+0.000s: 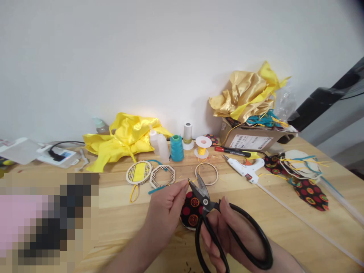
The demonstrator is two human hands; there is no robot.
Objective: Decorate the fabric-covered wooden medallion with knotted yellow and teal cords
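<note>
My right hand (223,235) grips black-handled scissors (207,203), with fingers through the loops. Their blades are parted and point away from me. Close beside the tips, my left hand (167,204) pinches a thin yellow cord (196,172), mostly hidden by the fingers. A round piece covered in dark patterned fabric (189,212) lies beneath the scissors and is partly covered by them. Just beyond the blades lies a thin wooden ring (217,174). Behind it stands a white spool of yellow cord (202,146).
Left of the ring lie an octagonal wooden frame (172,176) and a round lattice piece (128,172). Farther back are a teal thread cone (177,148), squeeze bottles (163,148) and yellow fabric (122,136). A glue gun (241,167), marker (236,152) and filled cardboard box (241,137) occupy the right.
</note>
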